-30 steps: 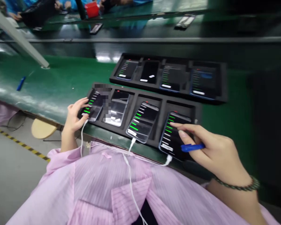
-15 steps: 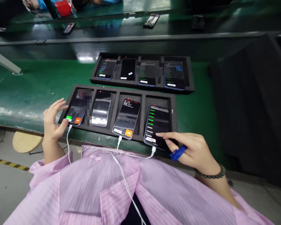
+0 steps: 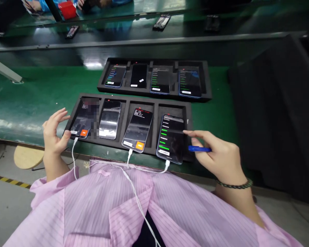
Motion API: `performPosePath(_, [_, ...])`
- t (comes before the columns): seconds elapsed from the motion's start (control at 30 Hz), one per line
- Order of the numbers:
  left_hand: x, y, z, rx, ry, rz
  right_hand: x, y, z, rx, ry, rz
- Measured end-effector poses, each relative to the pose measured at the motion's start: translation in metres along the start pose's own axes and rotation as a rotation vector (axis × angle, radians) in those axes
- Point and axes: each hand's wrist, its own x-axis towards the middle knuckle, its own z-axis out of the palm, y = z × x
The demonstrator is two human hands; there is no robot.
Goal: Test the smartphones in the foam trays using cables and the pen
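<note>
My left hand (image 3: 56, 132) is spread at the left end of the near black foam tray (image 3: 154, 151), its thumb beside the lower edge of the leftmost phone (image 3: 79, 120). My right hand (image 3: 218, 152) holds a blue pen (image 3: 199, 148), with the index finger stretched to the right edge of the rightmost phone (image 3: 170, 139). That phone shows a list with green and white lines. Between them lie a phone with a blank screen (image 3: 110, 120) and a tilted phone with an orange button (image 3: 137, 130). White cables run into three of the phones.
A second black foam tray (image 3: 154, 93) with several phones lies behind the near one. Dark foam blocks (image 3: 267, 120) stand at the right. Across the bench are phone parts (image 3: 162, 22), a red box (image 3: 67, 9) and another person's hands.
The list on the rightmost phone has moved. My right hand has shifted up and right, to the screen's edge. The green button on the leftmost phone is gone; my left hand has moved slightly left.
</note>
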Motion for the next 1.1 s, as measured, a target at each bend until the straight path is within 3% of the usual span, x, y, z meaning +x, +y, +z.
performPosePath(0.2, [0.001, 0.001, -0.002, -0.003, 0.023, 0.000, -0.003, -0.005, 0.007, 0.169, -0.090, -0.073])
performPosePath(0.37, [0.006, 0.006, -0.007, 0.020, 0.022, 0.018, -0.001, -0.003, 0.008, 0.171, -0.125, -0.170])
performPosePath(0.43, [0.012, 0.010, -0.012, 0.044, 0.019, 0.031, 0.003, -0.001, 0.002, 0.176, -0.025, -0.195])
performPosePath(0.53, [0.029, 0.019, -0.022, 0.089, -0.019, 0.061, 0.019, 0.003, -0.012, 0.157, 0.263, -0.090])
performPosePath(0.63, [0.054, 0.031, -0.029, 0.132, -0.128, 0.104, 0.049, 0.010, -0.020, 0.232, 0.601, -0.006])
performPosePath(0.7, [0.076, 0.038, -0.027, 0.162, -0.236, 0.120, 0.072, 0.023, -0.019, 0.301, 0.692, 0.020])
performPosePath(0.77, [0.101, 0.042, -0.016, 0.172, -0.354, 0.125, 0.094, 0.045, -0.010, 0.316, 0.607, 0.199])
performPosePath(0.8, [0.114, 0.042, -0.006, 0.166, -0.413, 0.121, 0.104, 0.059, -0.002, 0.316, 0.643, 0.304])
performPosePath(0.9, [0.153, 0.033, 0.035, 0.151, -0.574, 0.049, 0.125, 0.104, 0.030, 0.342, 0.543, 0.417])
performPosePath(1.0, [0.186, 0.015, 0.084, 0.087, -0.637, -0.227, 0.137, 0.140, 0.065, 0.392, 0.513, 0.444])
performPosePath(1.1, [0.205, 0.003, 0.121, -0.040, -0.592, -0.483, 0.143, 0.157, 0.089, 0.444, 0.518, 0.462])
